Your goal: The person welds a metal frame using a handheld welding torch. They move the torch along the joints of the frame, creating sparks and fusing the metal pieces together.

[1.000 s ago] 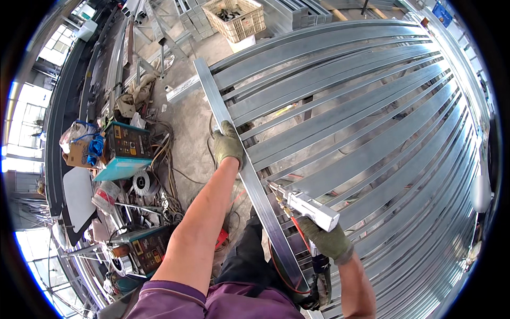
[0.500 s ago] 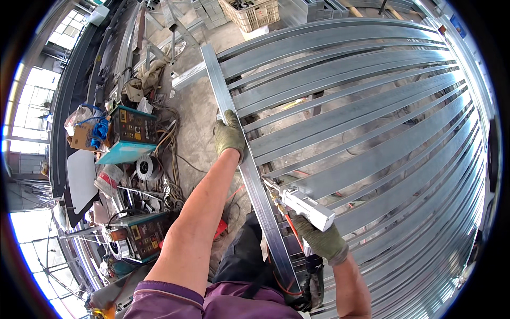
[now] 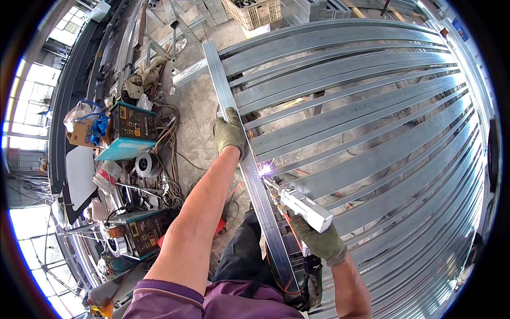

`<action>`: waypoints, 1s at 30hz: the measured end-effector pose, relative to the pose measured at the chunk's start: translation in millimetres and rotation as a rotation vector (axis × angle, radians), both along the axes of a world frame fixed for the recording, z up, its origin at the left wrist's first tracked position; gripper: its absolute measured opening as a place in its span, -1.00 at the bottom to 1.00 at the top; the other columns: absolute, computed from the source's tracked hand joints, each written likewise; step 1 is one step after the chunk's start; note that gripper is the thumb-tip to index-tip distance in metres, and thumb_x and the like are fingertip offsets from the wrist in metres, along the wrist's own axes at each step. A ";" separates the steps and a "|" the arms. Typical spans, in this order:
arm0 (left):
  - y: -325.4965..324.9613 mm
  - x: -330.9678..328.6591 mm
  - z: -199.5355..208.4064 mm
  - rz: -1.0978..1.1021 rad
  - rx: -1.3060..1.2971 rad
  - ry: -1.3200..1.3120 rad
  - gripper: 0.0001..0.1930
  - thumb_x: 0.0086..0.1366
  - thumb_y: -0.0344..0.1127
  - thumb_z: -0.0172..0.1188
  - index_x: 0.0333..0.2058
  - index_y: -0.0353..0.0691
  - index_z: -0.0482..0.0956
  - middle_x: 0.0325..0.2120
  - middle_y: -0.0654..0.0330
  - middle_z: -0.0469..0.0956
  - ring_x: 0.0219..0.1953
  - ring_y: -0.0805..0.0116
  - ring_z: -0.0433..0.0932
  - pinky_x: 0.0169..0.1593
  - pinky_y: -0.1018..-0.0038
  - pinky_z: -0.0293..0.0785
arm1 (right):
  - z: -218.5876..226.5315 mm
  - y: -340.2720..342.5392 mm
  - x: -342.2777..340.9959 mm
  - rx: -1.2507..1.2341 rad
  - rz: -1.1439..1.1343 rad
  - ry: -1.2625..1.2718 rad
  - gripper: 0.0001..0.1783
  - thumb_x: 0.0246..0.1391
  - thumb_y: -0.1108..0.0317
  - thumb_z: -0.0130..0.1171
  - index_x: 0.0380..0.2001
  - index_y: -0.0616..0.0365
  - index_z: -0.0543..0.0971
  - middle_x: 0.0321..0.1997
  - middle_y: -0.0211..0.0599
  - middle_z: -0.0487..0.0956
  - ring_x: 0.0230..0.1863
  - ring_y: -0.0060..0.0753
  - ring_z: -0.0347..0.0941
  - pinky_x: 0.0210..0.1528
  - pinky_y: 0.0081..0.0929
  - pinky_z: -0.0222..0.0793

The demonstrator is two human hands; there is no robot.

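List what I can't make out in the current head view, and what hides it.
In the head view:
Metal at the bright spark: lost in the glare.
Right hand: finger placement mostly hidden by its own back and the white torch.
Metal bar: the stretch beneath the left hand is covered.
Crate: far side cut off by the top edge.

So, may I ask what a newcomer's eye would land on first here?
Probably the violet-white glare near the middle, at the tip of the white handheld tool in the gloved right hand, beside the long metal end bar. Next might come the silvery metal slats filling most of the right side, and then the teal machine with a dark panel at the left.
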State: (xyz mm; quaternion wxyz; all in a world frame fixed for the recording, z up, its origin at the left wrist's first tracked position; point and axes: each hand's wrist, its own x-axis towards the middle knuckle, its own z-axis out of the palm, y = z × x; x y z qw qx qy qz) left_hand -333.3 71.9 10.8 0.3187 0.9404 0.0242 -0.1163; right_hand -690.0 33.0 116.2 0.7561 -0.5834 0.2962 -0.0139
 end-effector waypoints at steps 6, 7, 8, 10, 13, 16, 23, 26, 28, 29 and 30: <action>-2.9 -0.5 3.8 -0.001 -0.003 0.013 -0.22 0.60 0.35 -0.15 0.19 -0.36 0.60 0.14 -0.33 0.63 0.24 -0.34 0.57 0.30 -0.04 0.45 | -5.9 0.9 -3.7 0.012 -0.012 0.020 -0.55 0.36 0.32 0.42 0.22 0.27 0.63 0.05 -0.28 0.76 0.00 -0.51 0.69 0.00 -0.45 0.66; -3.1 -1.3 5.6 -0.003 -0.009 0.018 -0.22 0.60 0.35 -0.14 0.19 -0.36 0.60 0.14 -0.33 0.63 0.24 -0.34 0.57 0.30 -0.04 0.45 | -5.5 0.9 -3.3 -0.002 -0.019 0.003 -0.55 0.36 0.32 0.42 0.22 0.27 0.63 0.04 -0.28 0.77 0.00 -0.51 0.70 0.00 -0.45 0.66; -3.5 -2.1 7.8 -0.004 -0.016 0.024 -0.22 0.60 0.35 -0.14 0.19 -0.36 0.59 0.14 -0.33 0.63 0.24 -0.34 0.57 0.30 -0.04 0.45 | -4.9 0.6 -3.2 -0.010 -0.014 0.004 -0.56 0.36 0.32 0.42 0.21 0.27 0.64 0.04 -0.28 0.77 0.00 -0.51 0.70 0.00 -0.45 0.66; -5.5 -3.4 14.4 0.011 -0.011 0.049 -0.21 0.60 0.35 -0.14 0.19 -0.36 0.59 0.14 -0.33 0.63 0.25 -0.34 0.57 0.30 -0.04 0.45 | -3.5 -0.1 -2.4 -0.026 -0.004 0.006 -0.57 0.36 0.33 0.42 0.20 0.27 0.64 0.03 -0.28 0.77 -0.01 -0.52 0.70 0.00 -0.45 0.66; -3.9 -3.3 13.9 0.017 -0.005 0.036 -0.21 0.59 0.37 -0.14 0.19 -0.36 0.59 0.13 -0.33 0.64 0.24 -0.32 0.58 0.30 -0.03 0.45 | 2.7 0.3 1.8 -0.018 -0.017 0.017 -0.59 0.37 0.34 0.41 0.20 0.27 0.64 0.03 -0.28 0.77 -0.01 -0.52 0.70 -0.01 -0.45 0.65; -4.1 -3.2 16.3 0.015 -0.029 0.082 -0.20 0.59 0.37 -0.14 0.19 -0.37 0.58 0.15 -0.34 0.62 0.26 -0.33 0.57 0.31 -0.02 0.45 | 1.5 1.7 1.0 -0.016 -0.028 0.004 -0.59 0.37 0.34 0.40 0.19 0.28 0.64 0.03 -0.27 0.77 -0.01 -0.52 0.71 -0.01 -0.45 0.65; -4.9 -1.6 18.6 0.007 -0.021 0.082 -0.14 0.58 0.40 -0.16 0.27 -0.39 0.54 0.22 -0.34 0.58 0.31 -0.33 0.53 0.36 -0.01 0.43 | 3.5 2.0 -0.8 -0.026 -0.014 0.004 -0.58 0.36 0.35 0.41 0.20 0.28 0.64 0.03 -0.25 0.77 0.00 -0.51 0.70 -0.01 -0.45 0.65; -6.3 -2.4 20.7 0.003 -0.021 0.093 -0.14 0.57 0.41 -0.16 0.27 -0.40 0.54 0.23 -0.34 0.58 0.31 -0.32 0.53 0.36 -0.01 0.42 | 3.9 2.1 -2.6 -0.026 -0.012 0.012 -0.57 0.36 0.34 0.41 0.21 0.28 0.63 0.04 -0.25 0.77 0.00 -0.50 0.71 -0.01 -0.45 0.65; -6.7 -2.6 20.5 0.001 -0.018 0.084 -0.14 0.58 0.40 -0.15 0.27 -0.40 0.54 0.22 -0.34 0.58 0.31 -0.32 0.54 0.36 0.00 0.43 | 4.6 1.6 -2.7 -0.037 -0.011 0.003 -0.56 0.36 0.33 0.41 0.21 0.28 0.63 0.03 -0.25 0.77 0.00 -0.49 0.71 -0.01 -0.45 0.65; -5.8 -1.1 16.5 0.003 -0.018 0.072 -0.15 0.58 0.39 -0.15 0.27 -0.40 0.54 0.22 -0.34 0.58 0.31 -0.31 0.54 0.36 0.00 0.43 | 5.5 1.5 -2.6 -0.043 -0.008 -0.001 -0.56 0.36 0.33 0.41 0.21 0.28 0.63 0.03 -0.25 0.77 0.00 -0.49 0.71 -0.01 -0.45 0.65; -4.9 0.3 13.7 0.005 -0.018 0.059 -0.15 0.58 0.39 -0.14 0.26 -0.40 0.54 0.22 -0.34 0.59 0.31 -0.31 0.54 0.36 0.00 0.43 | 6.4 1.6 -2.6 -0.040 -0.009 0.004 -0.56 0.36 0.32 0.41 0.22 0.28 0.63 0.03 -0.25 0.77 0.00 -0.50 0.71 -0.01 -0.46 0.65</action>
